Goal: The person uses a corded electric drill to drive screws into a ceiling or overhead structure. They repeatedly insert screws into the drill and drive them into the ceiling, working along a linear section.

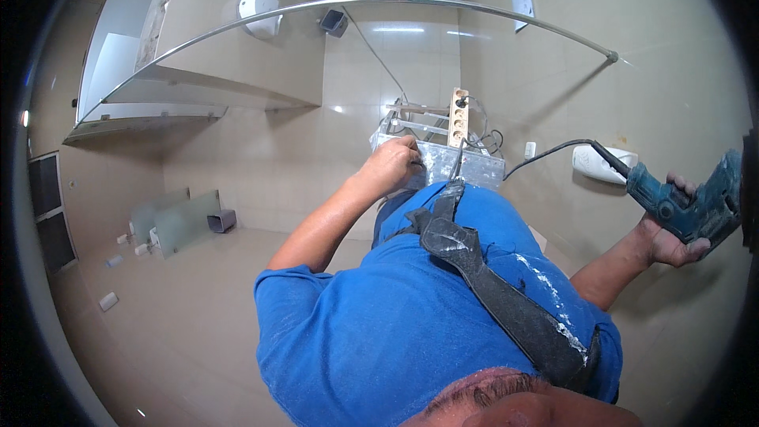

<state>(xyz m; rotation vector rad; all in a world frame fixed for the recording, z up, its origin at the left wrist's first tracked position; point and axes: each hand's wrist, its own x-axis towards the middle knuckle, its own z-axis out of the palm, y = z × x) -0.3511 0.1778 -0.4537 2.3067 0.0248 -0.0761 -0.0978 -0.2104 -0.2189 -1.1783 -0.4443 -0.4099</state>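
In my right hand [670, 231] is a teal corded power drill [686, 204], its far end near the wall at the right edge. My fingers wrap its grip, and a black cord [553, 156] runs from it towards the middle. My left hand [390, 164] is closed at the dusty metal stepladder top [482, 166], close in front of my body. Its curled fingertips meet something dark and small that I cannot make out. A cream power strip [458, 117] with a black plug in it stands on the ladder's far side.
A curved metal rail [379, 0] spans the view beyond the ladder. A white wall fixture [601, 164] is beside the drill cord. Glass panels [175, 225] and a grey bin [221, 221] stand low at the left; another dark bin [334, 23] is farther off.
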